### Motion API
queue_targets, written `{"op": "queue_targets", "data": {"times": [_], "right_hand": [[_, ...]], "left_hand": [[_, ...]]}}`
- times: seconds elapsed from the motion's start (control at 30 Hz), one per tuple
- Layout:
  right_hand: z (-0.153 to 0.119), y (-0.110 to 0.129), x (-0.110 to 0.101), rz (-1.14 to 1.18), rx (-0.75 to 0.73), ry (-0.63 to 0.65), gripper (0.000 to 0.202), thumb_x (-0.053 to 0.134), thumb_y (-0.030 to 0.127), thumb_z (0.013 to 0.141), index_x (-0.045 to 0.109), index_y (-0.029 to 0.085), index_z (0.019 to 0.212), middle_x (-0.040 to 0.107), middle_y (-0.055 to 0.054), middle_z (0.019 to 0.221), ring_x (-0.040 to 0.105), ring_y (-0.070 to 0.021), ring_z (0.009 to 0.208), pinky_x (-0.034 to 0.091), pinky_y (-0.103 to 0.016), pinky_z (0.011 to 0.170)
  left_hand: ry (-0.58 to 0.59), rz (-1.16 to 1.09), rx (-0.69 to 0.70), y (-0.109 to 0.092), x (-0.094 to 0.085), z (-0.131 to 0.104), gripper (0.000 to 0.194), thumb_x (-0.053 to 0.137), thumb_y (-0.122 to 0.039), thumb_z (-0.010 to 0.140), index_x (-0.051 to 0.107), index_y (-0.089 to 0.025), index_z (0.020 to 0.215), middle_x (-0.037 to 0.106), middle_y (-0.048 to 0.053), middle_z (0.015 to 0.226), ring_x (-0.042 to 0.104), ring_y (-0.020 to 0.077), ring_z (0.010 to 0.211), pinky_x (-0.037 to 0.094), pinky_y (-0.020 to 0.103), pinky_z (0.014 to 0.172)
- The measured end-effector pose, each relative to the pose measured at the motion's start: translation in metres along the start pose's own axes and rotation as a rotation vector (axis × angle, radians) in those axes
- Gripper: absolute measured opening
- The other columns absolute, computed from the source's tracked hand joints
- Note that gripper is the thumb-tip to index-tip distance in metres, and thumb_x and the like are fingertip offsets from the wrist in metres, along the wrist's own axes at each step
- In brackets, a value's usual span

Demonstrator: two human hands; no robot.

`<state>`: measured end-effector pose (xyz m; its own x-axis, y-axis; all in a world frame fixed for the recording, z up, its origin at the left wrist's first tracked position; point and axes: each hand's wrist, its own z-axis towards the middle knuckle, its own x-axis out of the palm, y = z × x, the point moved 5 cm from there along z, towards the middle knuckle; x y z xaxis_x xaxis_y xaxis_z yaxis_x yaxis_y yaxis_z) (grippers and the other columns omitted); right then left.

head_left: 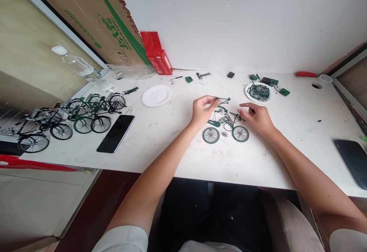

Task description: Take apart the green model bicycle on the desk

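Observation:
My left hand (204, 110) pinches a small green model bicycle frame (225, 100) between thumb and fingers, holding it above the table. My right hand (256, 117) hovers just right of the frame, thumb and index finger brought close together; whatever they hold, if anything, is too small to make out. Below the hands lie loose bicycle parts: a left spoked wheel (211, 135), a right spoked wheel (240, 133), a green chain guard (214, 123), dark handlebars (237, 116) and a small silvery part (225, 134).
Several assembled model bicycles (83, 116) stand at the left, beside a phone (115, 133) and a water bottle (80, 67). A white plate (156, 96) lies behind; another plate (248, 91) holds green parts. A second phone (352, 162) rests at the right edge. A red box (163, 63) stands near the wall.

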<state>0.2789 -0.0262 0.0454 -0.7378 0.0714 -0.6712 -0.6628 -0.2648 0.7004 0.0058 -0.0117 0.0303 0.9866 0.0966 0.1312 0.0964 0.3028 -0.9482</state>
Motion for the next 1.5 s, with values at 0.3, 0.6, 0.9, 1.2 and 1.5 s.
{"op": "queue_targets", "data": {"times": [0.3,0.6,0.9,1.2,1.5], "right_hand": [[0.003,-0.012,0.005,-0.140,0.057,0.182,0.050,0.072,0.068,0.095,0.089,0.021,0.099,0.054,0.000,0.067,0.040,-0.0182,0.064,0.034,-0.038,0.069],[-0.005,0.008,0.005,0.037,-0.162,-0.040,0.051,0.071,0.062,0.107,0.094,0.018,0.113,0.047,0.003,0.063,0.034,-0.0170,0.061,0.033,-0.037,0.067],[-0.018,0.027,0.007,0.041,-0.207,-0.121,0.066,0.065,0.081,0.110,0.097,0.023,0.112,0.058,-0.003,0.064,0.039,-0.0195,0.060,0.038,-0.038,0.064],[-0.018,0.025,0.008,0.067,-0.233,-0.155,0.055,0.074,0.067,0.107,0.098,0.018,0.112,0.056,-0.001,0.062,0.041,-0.0183,0.058,0.040,-0.038,0.065],[-0.017,0.023,0.011,0.038,-0.214,-0.151,0.059,0.073,0.073,0.107,0.097,0.019,0.109,0.052,-0.001,0.062,0.042,-0.0187,0.061,0.042,-0.038,0.068]], "left_hand": [[0.008,0.142,0.203,-0.006,0.001,-0.008,0.021,0.098,-0.044,0.096,0.096,-0.023,0.100,0.094,0.008,0.106,0.085,0.0240,0.100,0.064,0.038,0.096],[0.118,0.299,0.434,-0.009,0.004,-0.011,0.013,0.084,-0.033,0.111,0.093,-0.023,0.106,0.089,0.009,0.103,0.082,0.0223,0.097,0.064,0.035,0.089],[0.207,0.273,0.346,-0.012,0.016,-0.018,0.026,0.082,-0.047,0.112,0.091,-0.024,0.105,0.087,0.009,0.101,0.079,0.0225,0.092,0.060,0.037,0.086],[0.207,0.264,0.289,-0.014,0.017,-0.021,0.046,0.078,-0.065,0.113,0.090,-0.022,0.106,0.084,0.011,0.102,0.074,0.0241,0.093,0.059,0.039,0.089],[0.214,0.254,0.312,-0.014,0.017,-0.020,0.044,0.083,-0.065,0.111,0.090,-0.021,0.105,0.084,0.011,0.104,0.075,0.0235,0.093,0.059,0.037,0.089]]}}
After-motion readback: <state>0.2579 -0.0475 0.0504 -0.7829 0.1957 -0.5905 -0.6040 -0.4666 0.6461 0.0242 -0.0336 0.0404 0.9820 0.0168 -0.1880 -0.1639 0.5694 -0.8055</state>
